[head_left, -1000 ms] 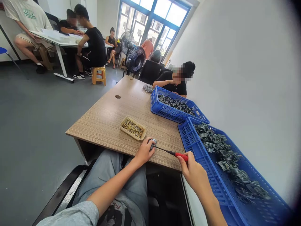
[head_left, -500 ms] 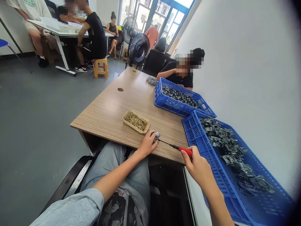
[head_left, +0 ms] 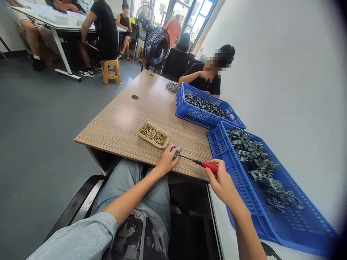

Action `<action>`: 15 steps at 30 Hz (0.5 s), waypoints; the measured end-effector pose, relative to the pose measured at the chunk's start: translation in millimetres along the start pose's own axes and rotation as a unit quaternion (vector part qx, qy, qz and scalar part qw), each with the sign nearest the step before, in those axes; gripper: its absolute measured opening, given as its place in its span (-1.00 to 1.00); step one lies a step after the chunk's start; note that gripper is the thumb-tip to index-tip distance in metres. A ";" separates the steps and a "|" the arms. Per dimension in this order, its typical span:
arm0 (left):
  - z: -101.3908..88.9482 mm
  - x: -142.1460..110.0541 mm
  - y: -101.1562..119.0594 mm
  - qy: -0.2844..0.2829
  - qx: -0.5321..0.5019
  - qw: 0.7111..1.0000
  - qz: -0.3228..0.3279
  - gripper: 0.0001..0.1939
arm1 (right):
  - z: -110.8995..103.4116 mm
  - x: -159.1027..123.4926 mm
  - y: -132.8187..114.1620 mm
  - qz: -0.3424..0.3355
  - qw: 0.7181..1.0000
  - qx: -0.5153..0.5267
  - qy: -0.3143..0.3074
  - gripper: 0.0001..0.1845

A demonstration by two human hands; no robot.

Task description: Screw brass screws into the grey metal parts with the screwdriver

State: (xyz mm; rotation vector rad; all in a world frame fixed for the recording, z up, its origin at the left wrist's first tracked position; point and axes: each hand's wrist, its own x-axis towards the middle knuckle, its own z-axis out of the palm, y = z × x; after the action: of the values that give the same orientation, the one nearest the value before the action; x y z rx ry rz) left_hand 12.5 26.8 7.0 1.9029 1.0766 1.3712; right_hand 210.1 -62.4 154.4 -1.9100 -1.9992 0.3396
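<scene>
My left hand (head_left: pixel 167 160) is closed around a small grey metal part (head_left: pixel 177 150) at the near edge of the wooden table (head_left: pixel 119 119). In my right hand (head_left: pixel 221 180) is a screwdriver (head_left: pixel 209 166) with a red handle and a long dark shaft. Its shaft points left, and the tip meets the metal part beside my left fingers; the exact contact point is too small to make out. Just beyond my left hand stands a cream plastic tub (head_left: pixel 141 135) filled with brass-coloured screws (head_left: pixel 153 134).
To my right, a blue crate (head_left: pixel 225 155) holds many grey metal parts (head_left: pixel 255 159). Another blue crate (head_left: pixel 189 112) with darker parts sits behind it. A co-worker (head_left: pixel 210 77) sits beyond the crates, near a standing fan (head_left: pixel 156 47). More people sit at a white table (head_left: pixel 40 20).
The whole view has tilted slightly down, so everything sits a little higher and further left. Both hands keep the same hold on the metal part and the screwdriver.
</scene>
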 end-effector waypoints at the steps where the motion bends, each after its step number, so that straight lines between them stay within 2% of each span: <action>1: 0.0 0.2 0.1 0.000 0.000 1.000 0.000 -0.77 | 0.2 -0.1 0.2 0.007 1.000 -0.013 0.005 -0.66; 5: -0.3 0.7 0.2 -0.001 0.000 1.000 0.001 -0.77 | 1.6 -0.4 0.5 0.079 0.988 -0.130 0.041 -0.64; 7: -0.3 0.7 0.0 -0.002 -0.002 1.000 0.001 -0.77 | 1.5 -0.5 2.0 0.062 0.994 -0.092 0.023 -0.63; 10: -0.2 0.5 -0.5 0.001 -0.006 1.000 0.002 -0.77 | 1.4 -0.5 4.7 -0.003 1.000 0.022 -0.017 -0.63; 11: -0.2 0.4 -0.6 0.001 -0.006 1.000 0.002 -0.77 | 1.8 -0.3 5.1 -0.008 1.000 0.026 -0.015 -0.63; 15: -1.4 0.3 0.4 -0.002 -0.003 1.000 0.001 -0.76 | 4.2 0.3 4.5 0.068 0.991 -0.106 0.046 -0.64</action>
State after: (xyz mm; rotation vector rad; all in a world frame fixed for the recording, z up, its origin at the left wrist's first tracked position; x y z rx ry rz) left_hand 11.4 26.9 7.9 1.9025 1.0675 1.3712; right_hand 212.4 -61.5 148.8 -2.1548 -1.9165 0.0731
